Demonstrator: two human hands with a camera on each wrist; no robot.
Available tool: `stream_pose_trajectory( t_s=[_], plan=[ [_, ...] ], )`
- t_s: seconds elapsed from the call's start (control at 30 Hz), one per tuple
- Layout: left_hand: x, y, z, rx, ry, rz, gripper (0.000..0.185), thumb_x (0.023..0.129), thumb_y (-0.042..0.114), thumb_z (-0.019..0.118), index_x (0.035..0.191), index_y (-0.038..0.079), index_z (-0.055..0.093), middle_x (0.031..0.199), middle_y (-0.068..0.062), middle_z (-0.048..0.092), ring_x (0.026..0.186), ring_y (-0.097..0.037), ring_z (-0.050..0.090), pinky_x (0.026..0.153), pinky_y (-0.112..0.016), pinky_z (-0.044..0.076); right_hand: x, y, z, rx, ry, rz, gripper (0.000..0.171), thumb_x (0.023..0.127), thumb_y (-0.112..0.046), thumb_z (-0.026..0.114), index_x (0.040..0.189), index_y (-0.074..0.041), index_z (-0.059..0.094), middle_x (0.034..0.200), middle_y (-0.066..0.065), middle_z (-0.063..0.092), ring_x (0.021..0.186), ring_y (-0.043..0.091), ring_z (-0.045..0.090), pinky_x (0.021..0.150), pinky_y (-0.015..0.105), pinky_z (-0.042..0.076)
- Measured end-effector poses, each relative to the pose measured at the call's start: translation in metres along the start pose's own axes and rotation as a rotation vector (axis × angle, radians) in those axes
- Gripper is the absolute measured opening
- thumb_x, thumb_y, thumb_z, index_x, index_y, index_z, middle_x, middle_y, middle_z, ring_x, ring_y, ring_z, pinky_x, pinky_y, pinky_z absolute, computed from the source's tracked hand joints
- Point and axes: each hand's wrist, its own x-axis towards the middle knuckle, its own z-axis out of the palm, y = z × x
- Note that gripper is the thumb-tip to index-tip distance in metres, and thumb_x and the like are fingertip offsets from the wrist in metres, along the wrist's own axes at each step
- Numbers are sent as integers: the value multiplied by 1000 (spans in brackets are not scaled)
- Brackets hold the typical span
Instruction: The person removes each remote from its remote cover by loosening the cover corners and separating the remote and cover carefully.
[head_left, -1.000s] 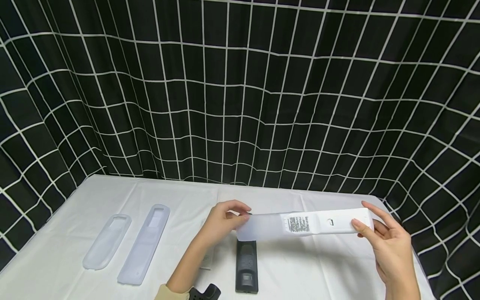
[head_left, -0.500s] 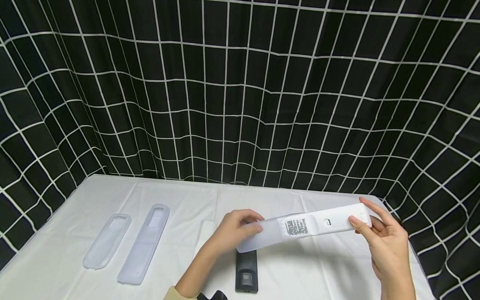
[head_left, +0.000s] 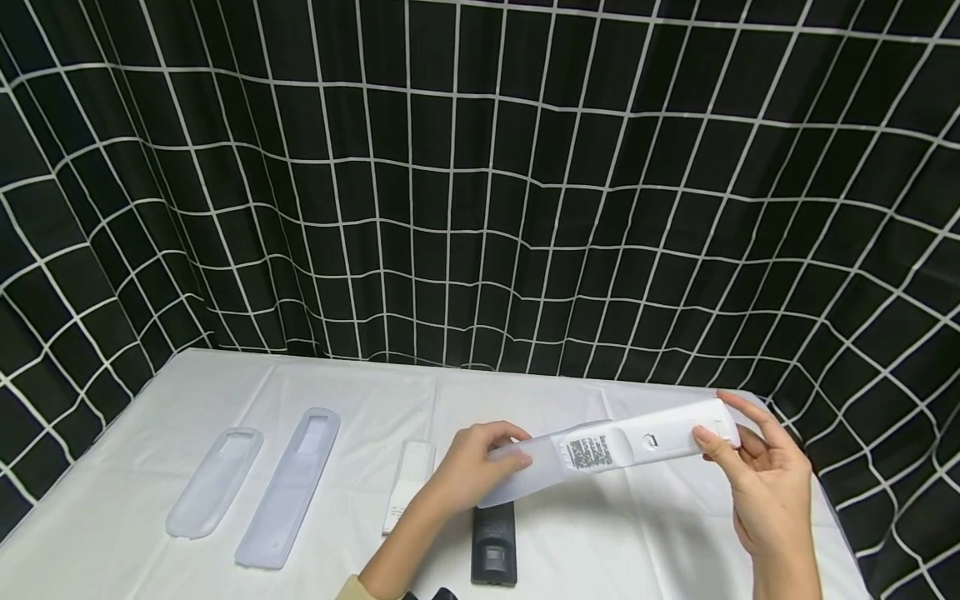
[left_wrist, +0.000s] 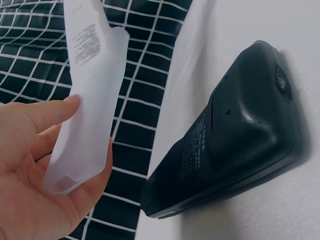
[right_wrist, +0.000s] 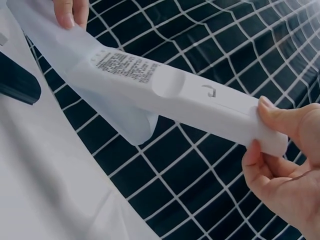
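Note:
My right hand pinches the outer end of a white remote control, its back with printed label and battery cover facing up. The label end of the remote sits inside a translucent silicone remote cover. My left hand holds the cover's far end between thumb and fingers. Both are raised above the table, tilted up toward the right. In the right wrist view, a loose flap of the cover hangs below the remote. A black remote control lies face down below my left hand.
Two more translucent remote covers, a shorter one and a longer one, lie on the left of the white-clothed table. Beside my left forearm lies another white remote control, partly hidden. A black grid-patterned curtain surrounds the table.
My left hand has moved right and slightly down with the cover's end, while the right hand's end rose a little. The cover and remote now tilt more, and the white remote behind my forearm shows more.

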Motion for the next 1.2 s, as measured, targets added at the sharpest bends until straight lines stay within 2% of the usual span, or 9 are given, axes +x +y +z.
stream_pose_trajectory(
  t_s=[0.2,0.37,0.73,0.97,1.2],
  plan=[
    [-1,2,2,16,-6,-7,20,93,17,77,109,5,77,95,-10,73,83,-14,62,71,-28,55,-2,0,6,88,-5,-34,50,85,33,62,124,3,71,92,5,79,68,10,72,62,20,60],
    [-1,2,4,36,-21,6,22,93,19,77,109,4,76,91,-9,72,80,-12,62,68,-26,55,-2,0,10,133,13,-39,45,85,33,61,121,7,70,93,8,79,71,11,75,66,23,63],
    [-2,1,15,-2,-24,51,23,95,16,76,114,3,75,96,-10,75,70,-4,55,65,-19,49,-4,-1,16,195,18,-34,43,86,33,60,121,10,68,96,10,80,75,13,75,68,24,64],
    [-3,2,22,-46,-33,42,25,96,15,76,118,3,75,103,-13,76,71,-4,60,65,-19,52,-6,-1,21,237,6,-46,41,86,33,58,119,11,68,98,12,80,80,14,76,70,25,64],
    [-3,2,27,-69,5,36,23,97,15,75,115,2,75,104,-13,77,68,0,59,64,-18,52,-9,0,33,209,7,-65,40,85,32,62,118,10,70,98,11,79,81,14,73,75,23,63]
  ],
)
